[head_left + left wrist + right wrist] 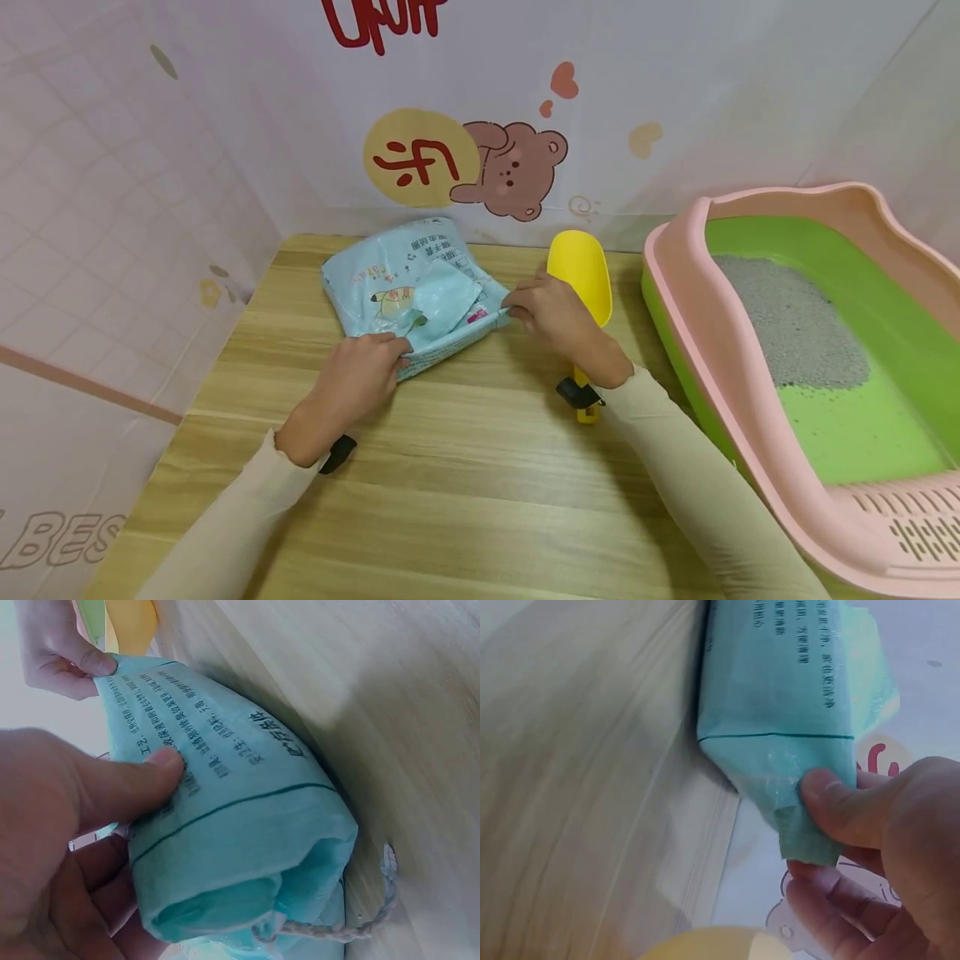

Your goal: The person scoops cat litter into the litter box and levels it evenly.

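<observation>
A light blue plastic bag of cat litter (382,267) lies on the wooden table against the back wall, its near end folded over into a roll. My left hand (367,367) pinches the left end of that fold, thumb on the printed side in the left wrist view. At the fold's right corner, my right hand (551,312) grips the plastic between thumb and fingers (829,889). A twisted cord (337,930) sticks out of the bag's folded end beside the left hand. The bag's underside is hidden.
A yellow scoop (581,267) lies partly beneath my right wrist. To the right stands a pink and green litter box (750,400) with grey litter (795,325) inside. Printed walls border the wooden table (450,492) at the back and left.
</observation>
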Demonstrator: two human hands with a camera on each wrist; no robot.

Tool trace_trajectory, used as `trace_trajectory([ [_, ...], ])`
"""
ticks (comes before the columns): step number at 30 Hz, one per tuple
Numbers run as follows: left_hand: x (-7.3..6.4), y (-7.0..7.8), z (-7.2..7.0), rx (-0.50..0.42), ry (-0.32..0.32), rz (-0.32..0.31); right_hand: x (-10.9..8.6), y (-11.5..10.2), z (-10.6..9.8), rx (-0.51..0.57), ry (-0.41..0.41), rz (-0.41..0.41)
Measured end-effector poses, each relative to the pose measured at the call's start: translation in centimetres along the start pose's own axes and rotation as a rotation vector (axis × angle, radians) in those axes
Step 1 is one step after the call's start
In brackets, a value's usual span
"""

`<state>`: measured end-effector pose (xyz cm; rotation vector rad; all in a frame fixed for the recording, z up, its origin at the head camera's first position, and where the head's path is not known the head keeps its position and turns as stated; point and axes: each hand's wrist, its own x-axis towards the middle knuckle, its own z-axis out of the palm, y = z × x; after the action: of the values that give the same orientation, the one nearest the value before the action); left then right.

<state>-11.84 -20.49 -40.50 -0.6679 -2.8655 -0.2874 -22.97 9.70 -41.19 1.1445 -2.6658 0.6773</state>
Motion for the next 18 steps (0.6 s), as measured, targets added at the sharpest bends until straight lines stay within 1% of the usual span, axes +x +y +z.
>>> trace_trajectory([
  [3, 0.1, 0.3, 0.2, -0.006, -0.011, -0.003, 0.1, 0.0, -0.2, -0.012, -0.04, 0.038],
  [6, 0.2, 0.5, 0.4, -0.017, -0.007, 0.004, 0.0, 0.1, -0.4, -0.003, -0.065, 0.074],
  [11, 0.2, 0.3, 0.7, -0.033, 0.003, 0.01, -0.4, 0.2, -0.8, 0.048, -0.075, 0.07],
  [13, 0.2, 0.2, 0.7, -0.047, -0.001, 0.006, -0.8, 0.0, -1.2, 0.062, -0.057, 0.069],
  [15, 0.2, 0.0, 0.6, -0.064, -0.008, -0.001, -1.4, -0.5, -1.9, 0.069, -0.018, 0.09],
  [18, 0.2, -0.2, 0.4, -0.087, -0.014, -0.014, -2.4, -1.4, -3.3, 0.065, 0.053, 0.159],
])
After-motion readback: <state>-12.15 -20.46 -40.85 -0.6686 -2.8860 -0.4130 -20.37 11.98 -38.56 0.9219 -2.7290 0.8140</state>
